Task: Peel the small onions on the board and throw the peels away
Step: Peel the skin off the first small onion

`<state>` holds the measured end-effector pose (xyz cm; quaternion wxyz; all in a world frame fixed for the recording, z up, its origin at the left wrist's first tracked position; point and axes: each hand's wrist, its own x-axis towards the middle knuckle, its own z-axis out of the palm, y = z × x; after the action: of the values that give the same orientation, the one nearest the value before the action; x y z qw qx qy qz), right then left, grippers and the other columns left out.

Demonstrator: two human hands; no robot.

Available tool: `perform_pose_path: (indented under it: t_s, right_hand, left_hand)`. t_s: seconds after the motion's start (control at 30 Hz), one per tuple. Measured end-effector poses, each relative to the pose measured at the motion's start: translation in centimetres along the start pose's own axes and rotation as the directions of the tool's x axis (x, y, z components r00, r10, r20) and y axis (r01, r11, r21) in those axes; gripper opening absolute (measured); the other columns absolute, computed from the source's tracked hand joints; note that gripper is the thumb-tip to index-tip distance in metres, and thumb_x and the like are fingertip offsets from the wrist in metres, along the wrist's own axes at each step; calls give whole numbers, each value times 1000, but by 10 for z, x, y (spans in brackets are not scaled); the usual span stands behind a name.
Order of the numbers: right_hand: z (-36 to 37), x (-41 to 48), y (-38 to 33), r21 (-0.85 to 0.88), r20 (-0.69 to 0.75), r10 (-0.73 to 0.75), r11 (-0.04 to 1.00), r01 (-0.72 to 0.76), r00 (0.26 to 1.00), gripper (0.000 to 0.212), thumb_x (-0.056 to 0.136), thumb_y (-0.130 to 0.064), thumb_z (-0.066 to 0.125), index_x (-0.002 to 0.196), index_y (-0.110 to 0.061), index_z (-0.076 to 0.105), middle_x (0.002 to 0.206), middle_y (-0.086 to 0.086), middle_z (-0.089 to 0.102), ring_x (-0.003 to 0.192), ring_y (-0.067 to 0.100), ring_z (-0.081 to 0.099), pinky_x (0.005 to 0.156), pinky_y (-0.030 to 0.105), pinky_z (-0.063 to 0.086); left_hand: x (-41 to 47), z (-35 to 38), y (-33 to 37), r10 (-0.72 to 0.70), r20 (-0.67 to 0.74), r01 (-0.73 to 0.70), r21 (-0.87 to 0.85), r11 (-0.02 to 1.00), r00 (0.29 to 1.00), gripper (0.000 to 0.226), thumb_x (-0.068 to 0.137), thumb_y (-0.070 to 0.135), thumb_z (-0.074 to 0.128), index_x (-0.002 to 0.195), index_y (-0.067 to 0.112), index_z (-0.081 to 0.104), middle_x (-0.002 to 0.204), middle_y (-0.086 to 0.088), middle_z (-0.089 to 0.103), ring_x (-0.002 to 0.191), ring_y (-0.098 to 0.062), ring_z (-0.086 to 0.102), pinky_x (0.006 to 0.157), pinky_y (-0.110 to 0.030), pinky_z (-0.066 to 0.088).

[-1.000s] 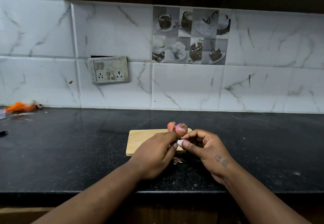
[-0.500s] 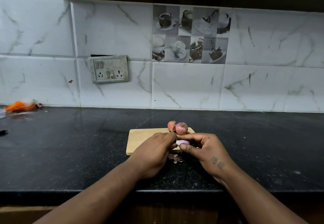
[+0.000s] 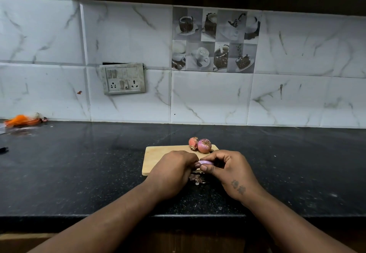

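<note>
Two unpeeled onions (image 3: 204, 145) sit on board (image 3: 156, 157), peels (image 3: 197, 179) nearby.

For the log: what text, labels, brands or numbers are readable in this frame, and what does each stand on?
No readable text.
Switch panel: no lettering or brand visible.
Picture tile: cups and desserts only, no words.
Tattoo marks on the right hand: two small dark shapes, too small to read.
Peeled onion, pinched by the right hand and the left hand: unmarked.
</note>
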<state>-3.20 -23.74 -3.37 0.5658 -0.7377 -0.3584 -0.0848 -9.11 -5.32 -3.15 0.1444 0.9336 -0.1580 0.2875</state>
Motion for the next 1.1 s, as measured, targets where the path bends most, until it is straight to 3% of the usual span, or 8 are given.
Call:
perform_pose_path:
  t_s: [0.3,0.57,0.63,0.73,0.8,0.87,1.0,1.1]
  right_hand:
    - [5,-1,-5,-158,-101,-126,981,109,987,13,77,-6,86,83,-17,81,80,-9,76,78,-10,69,69,3,46]
    - [12,1,-7,-405,-126,-319,881,244,939,11,82,-24,84,83,-18,75,78,-13,69,77,8,66,68,33,55]
    - [15,3,-9,-471,-120,-370,838,276,921,13,83,-26,83,82,-19,72,75,-16,63,74,11,63,64,34,53]
    - [16,6,-8,-459,-121,-377,841,285,918,11,83,-25,83,83,-20,73,76,-14,64,74,9,63,65,31,52]
    - [13,7,-6,-445,-114,-366,850,282,924,9,84,-27,82,87,-22,76,79,-14,67,78,8,64,69,30,53]
    - [11,5,-5,-483,-74,-378,823,298,923,8,86,-28,80,91,-24,76,84,-15,69,83,10,65,73,33,54]
    - [6,0,-3,-593,56,-372,734,331,926,3,89,-24,76,92,-25,74,87,-14,70,84,10,62,75,34,53]
    - [-4,3,2,-391,-31,-152,911,128,988,8,86,-21,80,91,-26,80,87,-17,76,87,-1,68,81,24,53]
  left_hand:
    - [2,4,3,-94,-75,88,-80,993,993,21,95,19,51,75,21,56,70,1,62,65,-17,52,62,-40,43]
    - [4,2,2,-222,-62,190,-327,926,973,25,102,18,58,80,17,69,63,9,62,59,-4,54,59,-30,46]
    - [4,2,2,-264,-17,230,-441,868,964,29,104,17,56,77,19,68,58,16,58,54,1,51,56,-22,46]
    - [5,0,-1,-290,65,276,-556,784,955,35,106,18,53,74,25,64,55,16,54,52,0,47,57,-25,44]
    - [5,-2,-2,-272,67,268,-510,818,960,34,106,21,53,73,27,62,55,15,54,52,0,46,56,-24,40]
    - [3,-2,-1,-229,26,224,-339,914,973,31,105,26,53,76,23,60,60,11,56,57,-3,49,57,-28,39]
    - [2,-2,-11,-227,-59,223,-65,973,972,29,104,27,51,78,16,51,76,0,60,73,-22,56,66,-40,46]
    - [1,-7,-18,-221,-89,223,13,975,971,22,102,26,53,85,17,65,87,-1,67,83,-21,61,72,-37,49]
